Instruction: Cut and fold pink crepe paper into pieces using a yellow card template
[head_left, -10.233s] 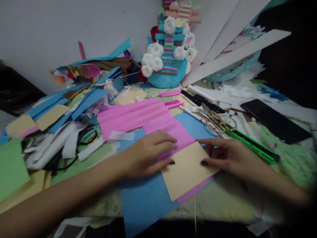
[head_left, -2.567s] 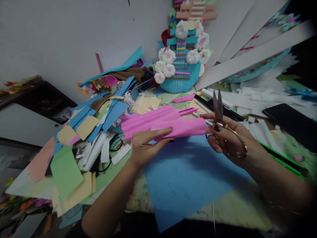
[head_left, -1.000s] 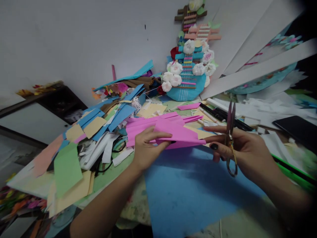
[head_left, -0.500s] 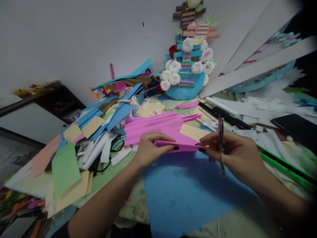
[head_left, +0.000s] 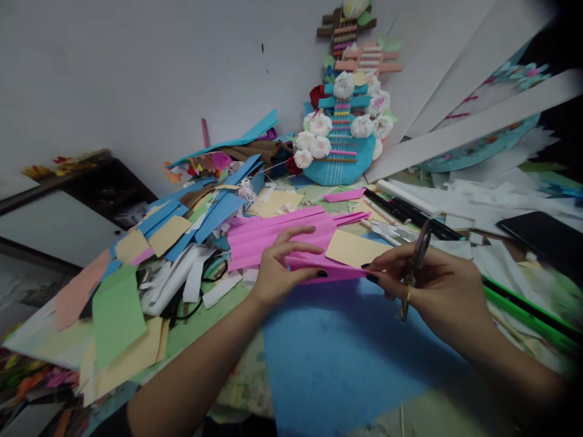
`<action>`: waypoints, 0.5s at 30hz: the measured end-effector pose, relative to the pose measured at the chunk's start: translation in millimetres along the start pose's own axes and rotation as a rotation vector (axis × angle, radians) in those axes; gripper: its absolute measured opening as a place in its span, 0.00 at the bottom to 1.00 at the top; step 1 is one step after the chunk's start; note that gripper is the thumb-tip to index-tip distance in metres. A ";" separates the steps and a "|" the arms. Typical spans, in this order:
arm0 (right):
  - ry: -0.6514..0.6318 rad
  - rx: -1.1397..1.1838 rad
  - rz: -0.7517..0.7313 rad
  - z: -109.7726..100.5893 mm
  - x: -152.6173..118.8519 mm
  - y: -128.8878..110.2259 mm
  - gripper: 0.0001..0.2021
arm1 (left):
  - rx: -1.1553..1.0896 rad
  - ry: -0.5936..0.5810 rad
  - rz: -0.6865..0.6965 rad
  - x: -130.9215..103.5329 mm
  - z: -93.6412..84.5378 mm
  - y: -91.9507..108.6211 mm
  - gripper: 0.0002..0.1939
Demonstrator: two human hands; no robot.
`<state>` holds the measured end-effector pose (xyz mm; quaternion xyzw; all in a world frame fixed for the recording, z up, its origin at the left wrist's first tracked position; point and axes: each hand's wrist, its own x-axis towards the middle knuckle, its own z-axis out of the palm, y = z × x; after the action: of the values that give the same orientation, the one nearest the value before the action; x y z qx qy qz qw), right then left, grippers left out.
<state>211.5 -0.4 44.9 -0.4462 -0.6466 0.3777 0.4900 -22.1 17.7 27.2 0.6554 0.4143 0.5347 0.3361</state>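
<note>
Pinches bright-pink crepe paper [head_left: 342,272], folded but gaping, in left fingers [head_left: 294,247] and right fingers [head_left: 385,281]; holds gold-handled metal scissors [head_left: 405,308] idle.

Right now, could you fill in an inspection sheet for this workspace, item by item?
Surface: table stained, blue sheet at the front.
Things: pink paper and scissors in use.
Clutter: paper scraps, black pens, phone, green cutter.
Hands: left hand touches the pink paper; right hand pinches its end and holds the scissors.
Cables: black cord curling on the left.
Surroundings: wall, cabinet, flowered blue guitar shape behind.
</note>
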 end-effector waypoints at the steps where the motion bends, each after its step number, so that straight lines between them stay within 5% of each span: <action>1: 0.000 -0.005 -0.005 0.1 0.1 -0.3 0.06 | -0.034 -0.027 -0.020 0.0 0.5 -1.0 0.12; 8: -0.014 -0.056 -0.040 2.3 -1.0 0.5 0.06 | -0.201 -0.191 -0.110 -1.8 5.4 -6.2 0.28; 12: -0.098 0.008 -0.020 2.3 -0.1 -2.6 0.09 | -0.200 -0.200 -0.100 0.1 5.8 -3.6 0.09; 15: -0.189 0.104 0.079 -4.2 3.6 -4.7 0.15 | -0.182 -0.184 -0.096 2.1 2.9 -3.1 0.04</action>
<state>214.2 1.8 51.3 -0.4076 -0.6513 0.4701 0.4343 -19.6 20.9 24.8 0.6479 0.3621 0.4910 0.4561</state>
